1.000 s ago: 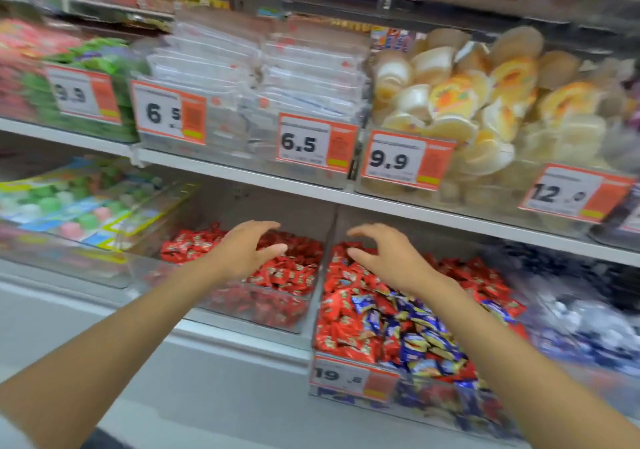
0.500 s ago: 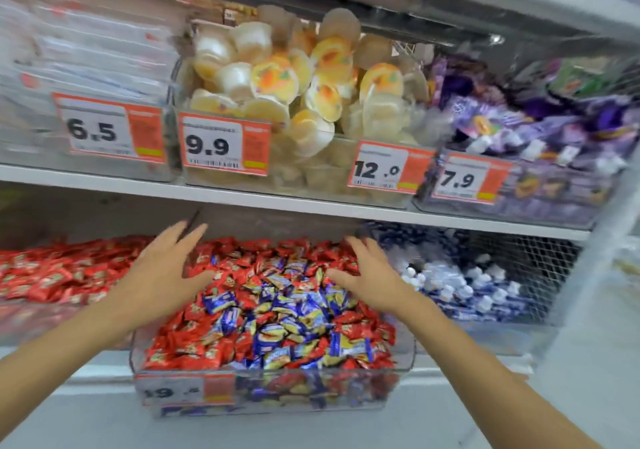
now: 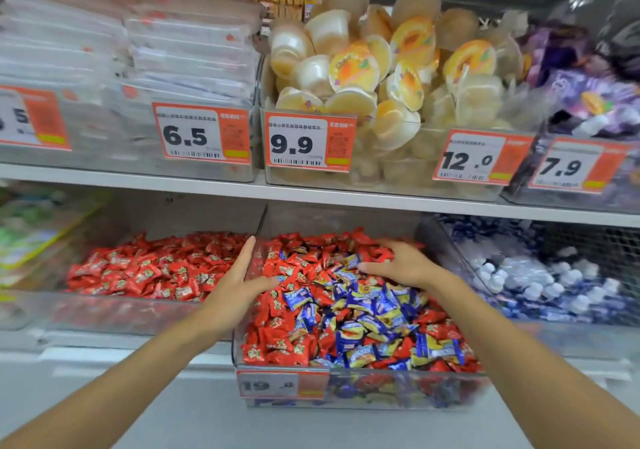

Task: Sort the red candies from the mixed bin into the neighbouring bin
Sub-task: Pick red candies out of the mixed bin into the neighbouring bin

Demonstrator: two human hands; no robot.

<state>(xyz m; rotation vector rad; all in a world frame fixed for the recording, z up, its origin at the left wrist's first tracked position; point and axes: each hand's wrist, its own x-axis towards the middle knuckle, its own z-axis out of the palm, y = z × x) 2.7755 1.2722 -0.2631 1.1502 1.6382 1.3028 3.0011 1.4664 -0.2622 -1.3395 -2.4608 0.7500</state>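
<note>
A clear mixed bin (image 3: 408,391) on the lower shelf holds red candies (image 3: 277,337) mingled with blue-and-yellow ones (image 3: 374,310). To its left stands the neighbouring clear bin (image 3: 114,313) filled only with red candies (image 3: 156,268). My left hand (image 3: 235,286) hovers over the mixed bin's left wall, fingers spread, holding nothing. Resting on the candies at the back of the mixed bin, my right hand (image 3: 401,265) has its fingers spread on the pile; I see nothing gripped in it.
The upper shelf (image 3: 311,195) hangs low over the bins, carrying jelly cups (image 3: 381,74), flat clear packs (image 3: 187,53) and price tags (image 3: 310,142). A bin of blue-and-white sweets (image 3: 540,282) sits to the right. A 19.8 tag (image 3: 277,384) fronts the mixed bin.
The view swung right and then closer to the mixed bin. Both hands moved from above the two bins down onto the mixed bin, the right hand now touching the candies.
</note>
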